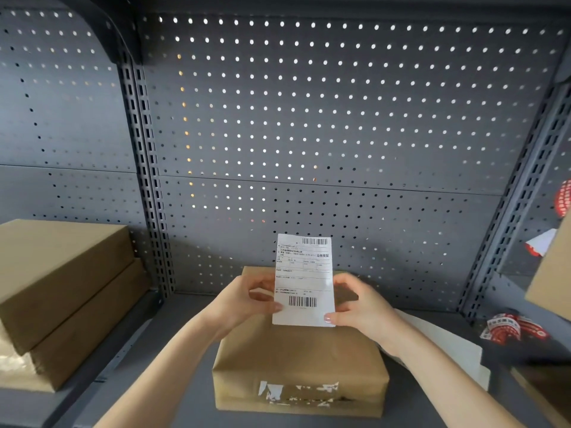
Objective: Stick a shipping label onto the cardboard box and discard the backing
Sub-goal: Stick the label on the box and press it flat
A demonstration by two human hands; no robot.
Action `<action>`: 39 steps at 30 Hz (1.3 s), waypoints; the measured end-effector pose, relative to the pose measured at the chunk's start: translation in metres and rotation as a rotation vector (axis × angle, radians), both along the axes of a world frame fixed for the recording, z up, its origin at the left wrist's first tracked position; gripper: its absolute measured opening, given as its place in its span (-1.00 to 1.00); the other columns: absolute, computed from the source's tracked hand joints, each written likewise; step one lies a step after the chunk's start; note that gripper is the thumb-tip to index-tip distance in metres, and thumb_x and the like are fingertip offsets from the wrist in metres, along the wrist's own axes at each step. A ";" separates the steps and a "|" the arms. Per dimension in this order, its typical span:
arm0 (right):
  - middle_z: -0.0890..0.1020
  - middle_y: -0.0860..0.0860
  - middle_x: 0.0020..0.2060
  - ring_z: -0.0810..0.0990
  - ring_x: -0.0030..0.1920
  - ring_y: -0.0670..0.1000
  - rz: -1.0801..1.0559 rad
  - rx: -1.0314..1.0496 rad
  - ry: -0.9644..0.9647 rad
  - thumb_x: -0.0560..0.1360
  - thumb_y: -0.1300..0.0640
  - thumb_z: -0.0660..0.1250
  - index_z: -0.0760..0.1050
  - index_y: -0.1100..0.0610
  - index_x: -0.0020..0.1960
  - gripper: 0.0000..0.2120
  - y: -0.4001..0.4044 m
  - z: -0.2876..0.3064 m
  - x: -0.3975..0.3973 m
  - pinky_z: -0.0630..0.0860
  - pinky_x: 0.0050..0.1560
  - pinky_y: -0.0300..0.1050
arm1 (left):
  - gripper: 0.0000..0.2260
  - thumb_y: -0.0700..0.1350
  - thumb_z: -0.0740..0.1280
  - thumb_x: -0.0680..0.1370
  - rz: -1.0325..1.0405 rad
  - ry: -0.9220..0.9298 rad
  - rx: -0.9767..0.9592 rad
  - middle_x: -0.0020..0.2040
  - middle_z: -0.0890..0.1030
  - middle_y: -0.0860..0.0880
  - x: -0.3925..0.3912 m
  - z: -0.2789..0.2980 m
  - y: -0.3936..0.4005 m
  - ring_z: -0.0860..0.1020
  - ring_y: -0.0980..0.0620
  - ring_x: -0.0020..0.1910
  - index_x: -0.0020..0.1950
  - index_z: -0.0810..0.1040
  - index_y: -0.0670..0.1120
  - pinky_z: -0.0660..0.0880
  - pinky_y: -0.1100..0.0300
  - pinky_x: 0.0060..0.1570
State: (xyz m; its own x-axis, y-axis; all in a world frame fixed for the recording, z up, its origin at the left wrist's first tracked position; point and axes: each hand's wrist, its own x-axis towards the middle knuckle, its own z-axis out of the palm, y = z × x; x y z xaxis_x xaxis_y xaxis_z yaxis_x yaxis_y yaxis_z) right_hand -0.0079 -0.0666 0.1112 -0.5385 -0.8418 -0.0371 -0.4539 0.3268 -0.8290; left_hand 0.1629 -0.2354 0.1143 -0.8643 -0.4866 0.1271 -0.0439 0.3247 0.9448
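Note:
A brown cardboard box [299, 362] lies on the grey shelf in front of me, with torn white label remnants on its near face. Above its far half I hold a white shipping label [304, 279] upright, printed side toward me, with barcodes at top and bottom. My left hand [247, 299] pinches the label's left edge near the lower barcode. My right hand [358, 307] pinches its lower right corner. Whether the backing is attached behind the label cannot be seen.
Two stacked brown boxes [61, 291] sit at the left on the shelf. White sheets [445, 344] lie right of the box, with red-and-white tape scraps [513, 330] beyond. Another box corner [553, 273] intrudes at the right. A grey pegboard wall [309, 118] stands behind.

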 end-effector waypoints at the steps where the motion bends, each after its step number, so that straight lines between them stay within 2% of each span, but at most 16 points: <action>1: 0.60 -0.31 0.03 0.69 -0.06 -0.03 -0.005 -0.010 -0.015 0.18 0.06 0.56 0.36 -0.30 0.06 -0.41 0.000 0.003 0.002 0.34 0.34 0.24 | -0.62 -0.33 0.47 0.39 -0.003 -0.011 0.007 0.07 0.67 -0.06 0.001 0.000 -0.001 0.62 -0.05 0.03 0.15 0.60 -0.04 0.54 0.18 0.11; 3: 0.45 -0.34 0.07 0.69 -0.09 0.02 0.012 -0.041 -0.058 0.29 0.30 0.55 0.19 -0.31 0.19 -0.21 0.001 0.004 0.003 0.53 0.20 0.03 | -0.63 -0.33 0.46 0.39 -0.012 -0.042 0.019 0.08 0.67 -0.07 0.002 0.000 -0.002 0.63 -0.07 0.04 0.15 0.59 -0.06 0.55 0.20 0.09; 5: 0.46 -0.32 0.08 0.70 -0.13 -0.02 0.020 -0.034 -0.025 0.29 0.34 0.54 0.15 -0.38 0.21 -0.13 0.002 0.004 0.003 0.55 0.17 0.02 | -0.65 -0.32 0.46 0.40 -0.022 -0.066 0.027 0.07 0.67 -0.04 0.003 -0.002 -0.002 0.63 -0.05 0.03 0.14 0.59 -0.07 0.55 0.21 0.08; 8: 0.54 -0.40 0.00 0.70 -0.12 -0.08 0.011 0.023 0.062 0.19 0.15 0.58 0.09 -0.61 0.08 -0.08 0.003 -0.001 0.002 0.32 0.35 0.23 | -0.65 -0.29 0.48 0.39 -0.020 -0.087 0.037 0.07 0.67 -0.01 0.004 -0.005 -0.001 0.63 -0.02 0.02 0.14 0.59 -0.06 0.55 0.20 0.08; 9: 0.58 -0.38 0.00 0.69 -0.11 -0.09 0.017 0.048 0.087 0.17 0.11 0.58 0.08 -0.62 0.10 -0.08 0.002 -0.002 0.002 0.29 0.36 0.25 | -0.64 -0.28 0.49 0.38 -0.019 -0.095 0.042 0.06 0.67 -0.01 0.004 -0.006 -0.001 0.64 -0.01 0.01 0.14 0.59 -0.05 0.55 0.20 0.08; 11: 0.62 -0.25 0.12 0.69 -0.10 -0.08 0.041 0.076 0.083 0.20 0.14 0.58 0.11 -0.47 0.27 -0.06 0.001 -0.003 0.002 0.38 0.32 0.20 | -0.61 -0.28 0.52 0.35 -0.021 -0.112 0.047 0.05 0.68 -0.01 0.003 -0.006 0.000 0.64 0.01 -0.04 0.14 0.59 -0.05 0.56 0.22 0.03; 13: 0.63 -0.22 0.11 0.68 -0.09 -0.07 0.047 0.089 0.090 0.17 0.10 0.59 0.14 -0.37 0.32 -0.07 -0.001 -0.005 0.001 0.36 0.33 0.23 | -0.57 -0.31 0.52 0.32 -0.024 -0.126 0.050 0.03 0.67 -0.03 0.002 -0.005 0.003 0.64 0.09 -0.13 0.14 0.59 -0.05 0.55 0.29 -0.08; 16: 0.70 -0.20 -0.06 0.62 0.06 -0.02 0.026 0.124 0.108 0.01 -0.16 0.52 0.06 -0.42 0.31 0.00 -0.005 -0.010 -0.003 0.21 0.38 0.33 | -0.55 -0.33 0.52 0.32 -0.021 -0.152 0.038 0.02 0.67 -0.02 0.002 -0.004 0.004 0.64 0.14 -0.20 0.16 0.58 -0.06 0.53 0.33 -0.16; 19: 0.70 -0.13 -0.03 0.54 0.20 0.04 0.010 0.153 0.114 -0.05 -0.26 0.45 -0.01 -0.39 0.33 0.04 -0.008 -0.013 -0.008 0.17 0.41 0.33 | -0.55 -0.32 0.53 0.30 -0.008 -0.179 0.015 -0.01 0.68 0.02 0.001 -0.005 0.003 0.66 0.10 -0.18 0.14 0.58 -0.05 0.57 0.28 -0.12; 22: 0.69 -0.14 -0.02 0.58 0.14 0.02 0.028 0.167 0.136 -0.03 -0.25 0.45 0.05 -0.40 0.30 -0.01 -0.010 -0.012 -0.008 0.20 0.39 0.36 | -0.55 -0.32 0.54 0.30 0.000 -0.193 -0.002 -0.03 0.69 0.04 -0.001 -0.006 0.003 0.67 0.05 -0.15 0.14 0.59 -0.04 0.58 0.23 -0.09; 26: 0.68 -0.14 0.01 0.61 0.08 -0.01 0.028 0.158 0.161 0.12 -0.11 0.54 0.08 -0.47 0.21 -0.14 -0.010 -0.011 -0.009 0.21 0.38 0.36 | -0.56 -0.32 0.54 0.30 0.014 -0.203 -0.026 -0.08 0.70 0.09 -0.002 -0.007 0.003 0.67 0.07 -0.18 0.12 0.59 -0.04 0.58 0.28 -0.14; 31: 0.72 -0.15 -0.14 0.60 0.05 -0.04 0.028 0.152 0.172 0.07 -0.13 0.51 0.08 -0.43 0.26 -0.09 -0.012 -0.015 -0.010 0.22 0.37 0.32 | -0.55 -0.28 0.56 0.28 0.029 -0.230 -0.095 -0.05 0.70 0.06 -0.004 -0.012 0.000 0.68 0.04 -0.14 0.12 0.59 -0.01 0.61 0.18 -0.03; 34: 0.69 -0.20 -0.08 0.63 -0.02 -0.06 0.052 0.131 0.149 0.14 -0.02 0.57 0.11 -0.39 0.31 -0.08 -0.012 -0.017 -0.009 0.33 0.33 0.27 | -0.53 -0.26 0.58 0.26 0.044 -0.231 -0.154 -0.05 0.70 0.06 -0.005 -0.015 -0.001 0.67 0.01 -0.14 0.10 0.60 0.04 0.60 0.18 -0.03; 36: 0.69 -0.17 -0.07 0.66 -0.12 -0.12 0.074 0.118 0.134 0.17 0.02 0.59 0.12 -0.39 0.33 -0.07 -0.011 -0.018 -0.010 0.31 0.34 0.32 | -0.53 -0.26 0.58 0.25 0.049 -0.223 -0.189 -0.07 0.70 0.07 -0.006 -0.015 0.000 0.65 0.07 -0.19 0.06 0.60 0.10 0.60 0.22 -0.06; 39: 0.71 -0.08 -0.21 0.66 -0.20 -0.14 0.077 0.115 0.173 0.16 -0.02 0.59 0.16 -0.43 0.28 -0.13 -0.010 -0.022 -0.014 0.21 0.37 0.39 | -0.53 -0.22 0.59 0.24 0.050 -0.223 -0.250 -0.17 0.69 0.16 -0.007 -0.016 -0.001 0.58 0.26 -0.31 0.00 0.57 0.18 0.54 0.37 -0.18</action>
State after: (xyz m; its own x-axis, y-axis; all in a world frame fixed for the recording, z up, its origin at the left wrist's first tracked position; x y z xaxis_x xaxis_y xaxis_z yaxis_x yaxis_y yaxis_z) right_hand -0.0223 -0.0767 0.0894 -0.4790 -0.8765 -0.0476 -0.6138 0.3732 -0.6957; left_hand 0.1561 -0.2365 0.0985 -0.8599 -0.5071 0.0581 -0.2625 0.5370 0.8017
